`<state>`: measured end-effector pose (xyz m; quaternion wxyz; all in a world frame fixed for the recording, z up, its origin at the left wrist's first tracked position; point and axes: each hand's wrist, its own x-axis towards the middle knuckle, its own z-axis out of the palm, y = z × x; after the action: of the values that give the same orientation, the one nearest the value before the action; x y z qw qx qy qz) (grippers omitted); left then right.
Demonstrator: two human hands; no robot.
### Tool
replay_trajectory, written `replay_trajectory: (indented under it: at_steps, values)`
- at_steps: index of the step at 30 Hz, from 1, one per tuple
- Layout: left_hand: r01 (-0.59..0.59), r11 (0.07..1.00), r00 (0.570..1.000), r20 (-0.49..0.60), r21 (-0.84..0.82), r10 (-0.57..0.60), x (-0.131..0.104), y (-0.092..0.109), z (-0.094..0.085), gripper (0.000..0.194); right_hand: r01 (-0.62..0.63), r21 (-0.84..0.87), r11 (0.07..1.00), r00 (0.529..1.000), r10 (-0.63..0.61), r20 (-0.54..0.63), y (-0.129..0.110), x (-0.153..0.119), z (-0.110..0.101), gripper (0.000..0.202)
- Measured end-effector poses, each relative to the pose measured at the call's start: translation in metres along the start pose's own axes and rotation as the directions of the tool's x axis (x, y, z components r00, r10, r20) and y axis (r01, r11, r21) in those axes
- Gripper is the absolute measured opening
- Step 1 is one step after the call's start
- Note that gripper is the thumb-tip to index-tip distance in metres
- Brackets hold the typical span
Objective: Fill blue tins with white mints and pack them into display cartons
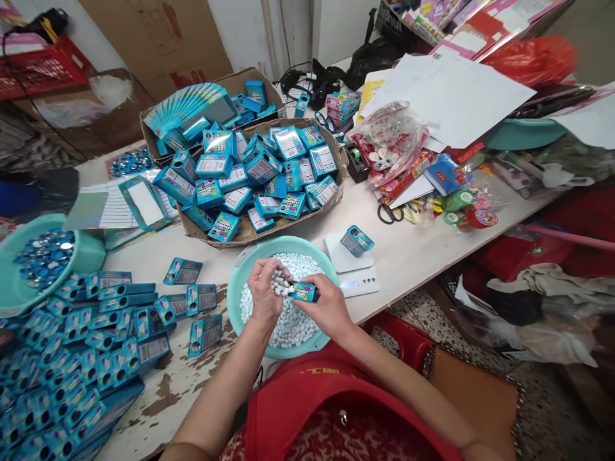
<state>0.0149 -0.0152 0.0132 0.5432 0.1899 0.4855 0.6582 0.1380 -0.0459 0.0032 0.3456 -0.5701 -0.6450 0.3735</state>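
My left hand (265,289) is curled round a small heap of white candies (282,282), above a mint-green basin (235,288). Held in my right hand (329,304) is a small blue candy box (304,292), its end close against the candies in my left palm. Beneath both hands the basin is filled with loose white candies (293,330). Just right of the basin a white digital scale (358,282) carries another blue box (357,241).
Behind the basin stands a cardboard carton (259,237) heaped with blue boxes. Many more boxes (115,339) cover the left, beside a green tub (89,253) of shiny wrapped pieces. Scissors (390,214), a tape dispenser (356,163) and white paper sheets (451,96) lie right.
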Motion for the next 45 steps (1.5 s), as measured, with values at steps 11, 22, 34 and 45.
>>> replay_trajectory:
  at_steps: [11, 22, 34, 45]
  values:
    - [-0.008, 0.998, 0.998, -0.057, 0.056, 0.011, -0.003, 0.003, 0.008, 0.032, -0.050, 0.043, 0.998, 0.999, 0.050, -0.009, -0.004, 0.002, -0.003, 0.027]
    - [-0.156, 0.962, 0.987, 0.004, 0.226, 0.159, -0.002, -0.004, 0.011, 0.041, -0.073, 0.094, 0.993, 0.997, 0.072, 0.016, -0.001, 0.004, 0.006, 0.029]
    - [-0.113, 0.976, 0.994, 0.032, 0.188, 0.109, 0.000, -0.006, 0.016, 0.049, -0.150, 0.211, 0.966, 0.989, 0.145, 0.041, 0.007, 0.004, 0.001, 0.030]
    - [-0.097, 0.983, 0.995, 0.029, 0.157, 0.094, 0.002, -0.005, 0.021, 0.050, -0.152, 0.212, 0.965, 0.988, 0.150, 0.026, 0.009, 0.005, -0.003, 0.031]
